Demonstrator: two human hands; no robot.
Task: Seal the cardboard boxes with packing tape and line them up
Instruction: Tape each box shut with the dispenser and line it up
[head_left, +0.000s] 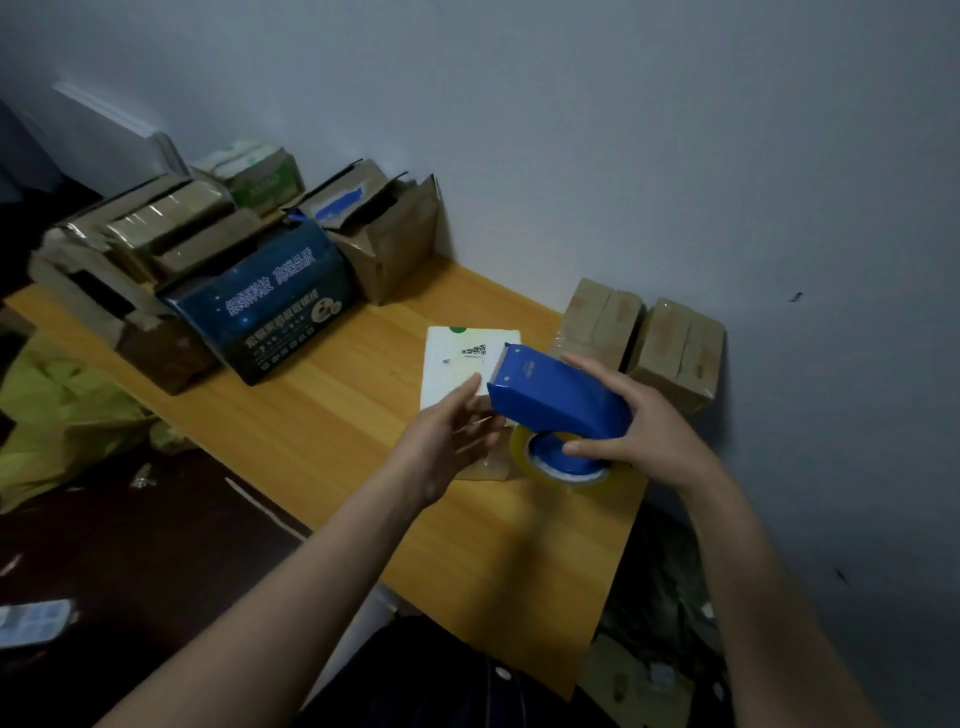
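Right hand (631, 431): grip closed on blue dispenser (558, 395) — tape roll (558, 470) below
Left hand (449, 431): fingers spread wide, empty — over white box (457, 364)
Surface (337, 415): two taped boxes (641, 340) by wall

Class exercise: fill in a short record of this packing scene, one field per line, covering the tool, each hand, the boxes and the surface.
tool: blue tape dispenser with clear tape roll
right hand: gripping the dispenser
left hand: open, fingers at the dispenser's toothed end
sealed boxes: two, side by side against the wall
unsealed boxes: piled at far left
surface: wooden table
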